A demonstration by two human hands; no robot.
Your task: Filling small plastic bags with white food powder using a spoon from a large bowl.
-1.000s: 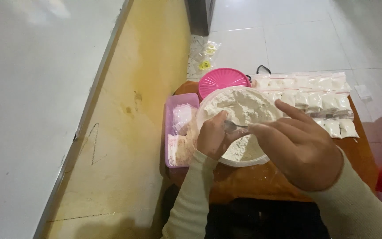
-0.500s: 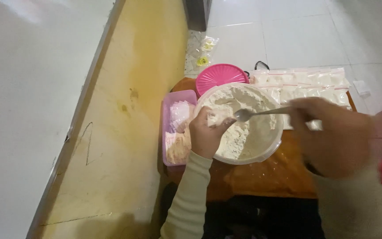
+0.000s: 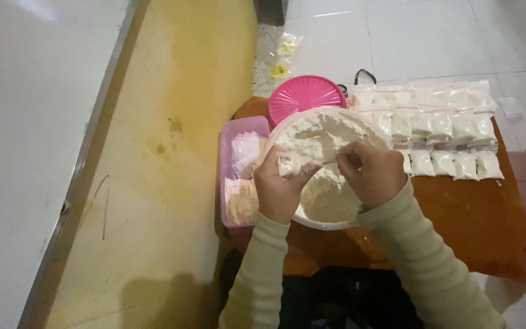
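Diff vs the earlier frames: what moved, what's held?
The right hand pulled back in from the right, bringing the spoon to the small bag that the left hand holds over the flour bowl. Unchanged: left hand's grip, pink lid, pink tray, rows of filled bags.

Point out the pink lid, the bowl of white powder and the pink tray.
pink lid (image 3: 305, 97), head view, on its ribbed top.
bowl of white powder (image 3: 330, 223), head view, near rim.
pink tray (image 3: 224, 158), head view, left wall.
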